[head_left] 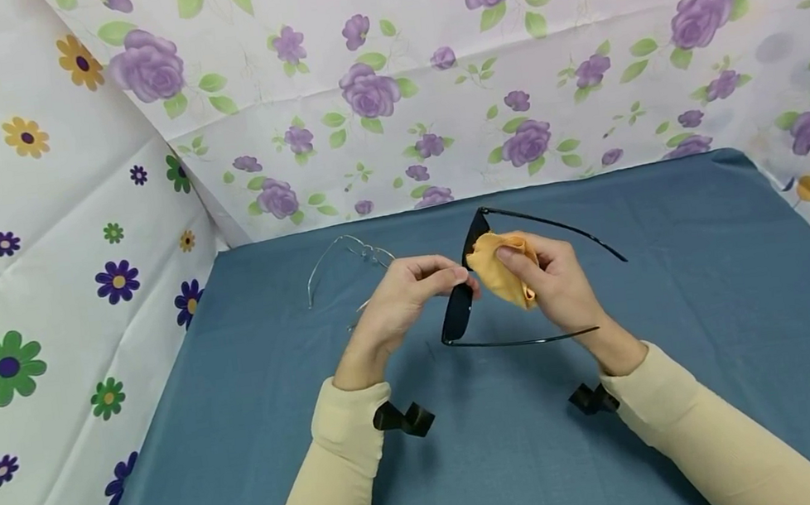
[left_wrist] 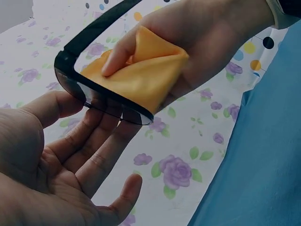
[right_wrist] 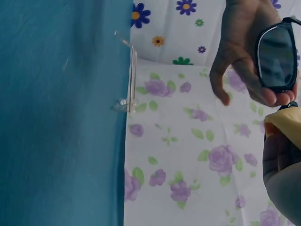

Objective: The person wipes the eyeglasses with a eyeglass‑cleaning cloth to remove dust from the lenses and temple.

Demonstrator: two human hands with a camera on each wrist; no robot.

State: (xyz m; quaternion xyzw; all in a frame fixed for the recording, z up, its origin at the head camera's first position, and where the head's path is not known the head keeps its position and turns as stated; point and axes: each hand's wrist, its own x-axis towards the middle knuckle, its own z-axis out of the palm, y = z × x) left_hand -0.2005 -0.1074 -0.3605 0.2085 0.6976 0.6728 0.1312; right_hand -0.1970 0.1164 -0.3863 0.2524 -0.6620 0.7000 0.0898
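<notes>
Dark sunglasses [head_left: 458, 311] are held above the table with both temples unfolded toward the right. My left hand [head_left: 404, 296] pinches them near the bridge between thumb and fingers; its little finger stands away from the frame in the left wrist view. In my right hand [head_left: 564, 280] is a folded yellow cloth [head_left: 495, 274], gripped under the thumb. The cloth lies against the inner side of the far lens, and in the left wrist view it overlaps the sunglasses' top bar [left_wrist: 113, 96]. One temple passes in front of the right wrist.
A second pair of glasses, thin and clear-framed [right_wrist: 133, 77], rests on the blue tablecloth [head_left: 242, 404] behind my left hand, which partly covers it. White flowered sheets [head_left: 335, 169] rise along the back and left edges. Small black devices [head_left: 405, 421] are strapped at both wrists.
</notes>
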